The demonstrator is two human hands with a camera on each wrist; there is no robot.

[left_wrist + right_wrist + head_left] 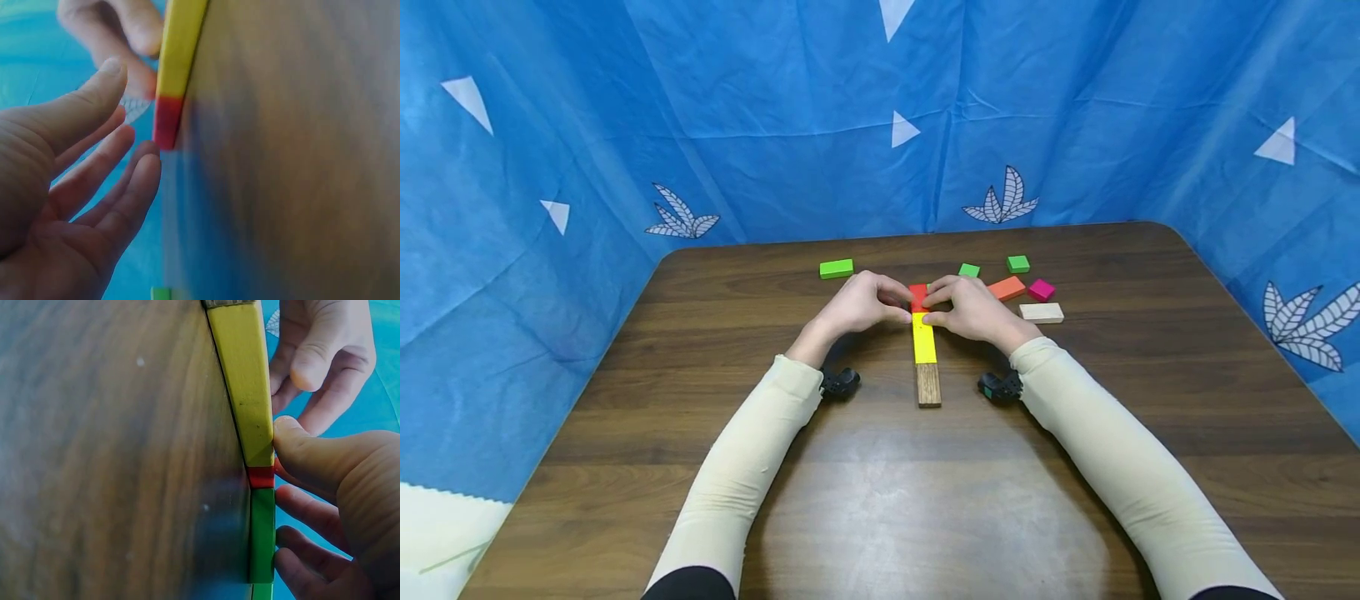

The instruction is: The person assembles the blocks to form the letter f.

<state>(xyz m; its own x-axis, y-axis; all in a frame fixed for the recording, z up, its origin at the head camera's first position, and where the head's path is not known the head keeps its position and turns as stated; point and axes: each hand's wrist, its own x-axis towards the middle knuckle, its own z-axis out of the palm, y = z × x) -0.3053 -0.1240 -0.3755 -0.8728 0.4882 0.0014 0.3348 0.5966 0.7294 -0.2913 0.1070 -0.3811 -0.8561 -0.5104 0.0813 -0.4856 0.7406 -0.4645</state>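
A brown wooden block (928, 386), a yellow block (924, 342) and a red block (917, 297) lie end to end in a straight line on the table. A green block (262, 534) adjoins the red one on its right side, mostly covered by my right hand in the head view. My left hand (868, 303) is at the left of the red block, thumb and fingers spread apart with nothing between them. With its thumb at the yellow block's edge, my right hand (967, 307) rests its other fingertips along the red and green blocks.
Behind my left hand lies a bright green block (837, 269). Beyond and beside the right hand are two small green blocks (968, 271), an orange block (1007, 288), a magenta block (1041, 290) and a white block (1041, 313). A blue curtain (820, 125) surrounds the table.
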